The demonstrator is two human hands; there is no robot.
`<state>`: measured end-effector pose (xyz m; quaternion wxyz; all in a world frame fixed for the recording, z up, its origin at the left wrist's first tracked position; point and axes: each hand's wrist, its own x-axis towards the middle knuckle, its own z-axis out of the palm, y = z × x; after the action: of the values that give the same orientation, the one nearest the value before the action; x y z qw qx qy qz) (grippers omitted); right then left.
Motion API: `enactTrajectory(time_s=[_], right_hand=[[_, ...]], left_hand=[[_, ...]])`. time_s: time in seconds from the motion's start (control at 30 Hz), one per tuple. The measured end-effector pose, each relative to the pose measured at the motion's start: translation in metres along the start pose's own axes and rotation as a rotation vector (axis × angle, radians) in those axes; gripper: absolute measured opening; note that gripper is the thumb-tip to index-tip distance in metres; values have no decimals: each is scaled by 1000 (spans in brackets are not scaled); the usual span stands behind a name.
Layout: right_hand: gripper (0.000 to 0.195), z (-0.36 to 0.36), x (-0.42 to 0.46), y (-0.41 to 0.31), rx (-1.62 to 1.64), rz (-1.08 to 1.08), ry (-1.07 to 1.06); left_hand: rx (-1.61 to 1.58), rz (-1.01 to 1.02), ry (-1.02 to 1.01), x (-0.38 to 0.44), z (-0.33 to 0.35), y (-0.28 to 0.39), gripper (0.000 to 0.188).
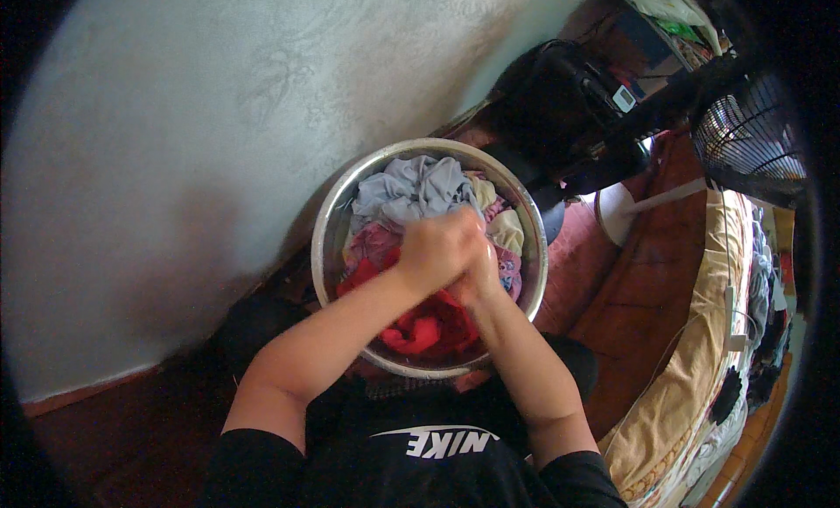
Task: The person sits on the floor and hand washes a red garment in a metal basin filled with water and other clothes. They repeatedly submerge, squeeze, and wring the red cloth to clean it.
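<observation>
A round metal basin stands before me with bunched laundry in it. Light grey cloth is heaped at its far side and runs in under my fingers. My left hand and my right hand are pressed together over the middle, both closed on the near part of this cloth. Motion blur hides the exact finger positions. Red cloth lies beneath my wrists, nearer to me. Pink patterned cloth shows at the left, and pale yellow cloth at the right.
A pale textured wall rises close on the left. Beyond the basin stands a black bag or case. To the right are a fan, its round white base, and a bed with a tan cover.
</observation>
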<state>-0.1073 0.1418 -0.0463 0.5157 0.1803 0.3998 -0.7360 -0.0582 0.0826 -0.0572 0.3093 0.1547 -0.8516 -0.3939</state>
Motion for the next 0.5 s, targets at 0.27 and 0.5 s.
enactTrajectory(time_s=[0.27, 0.5], right_hand=[[31, -47, 24, -10, -245, -332, 10], [31, -54, 31, 8, -1893, -782, 465]], left_hand=[[-49, -2, -109, -13, 1, 16, 21], [539, -220, -401, -25, 20, -47, 14]])
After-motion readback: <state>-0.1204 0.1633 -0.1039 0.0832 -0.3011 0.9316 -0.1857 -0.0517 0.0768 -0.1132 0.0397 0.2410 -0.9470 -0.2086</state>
